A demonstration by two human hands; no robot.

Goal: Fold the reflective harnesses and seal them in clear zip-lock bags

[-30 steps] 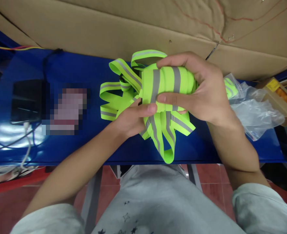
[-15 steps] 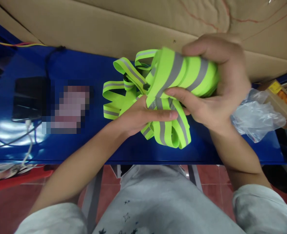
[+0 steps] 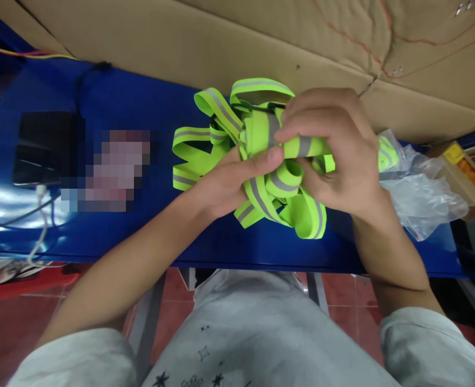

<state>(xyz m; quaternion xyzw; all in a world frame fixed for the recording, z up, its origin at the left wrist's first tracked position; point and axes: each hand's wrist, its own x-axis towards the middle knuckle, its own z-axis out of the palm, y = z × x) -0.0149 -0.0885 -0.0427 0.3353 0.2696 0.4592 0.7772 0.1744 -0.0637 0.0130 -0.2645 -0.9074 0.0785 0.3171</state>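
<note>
A neon yellow-green reflective strap (image 3: 257, 131) with a grey stripe lies rolled and looped between my hands, above the blue table. My left hand (image 3: 237, 180) grips its rolled part from the left, the thumb pressed along the front. From the right, my right hand (image 3: 338, 145) is closed on the same strap, fingers bent over its top; the thumb is partly hidden behind the loops. Loose loops spread to the left and hang below my hands. Dark buckle-like pieces show among the loops at the back.
A black device (image 3: 43, 148) with a plugged-in white cable lies at the left, beside a blurred-out item (image 3: 118, 166). To the right are clear plastic bags (image 3: 426, 188), one with green strap inside, and a small cardboard box (image 3: 463, 172). Brown cardboard (image 3: 221, 43) borders the back.
The wide coil in my right hand has been pressed down into a flatter, narrower bundle. My right hand has come lower and to the left, uncovering the green-filled bag.
</note>
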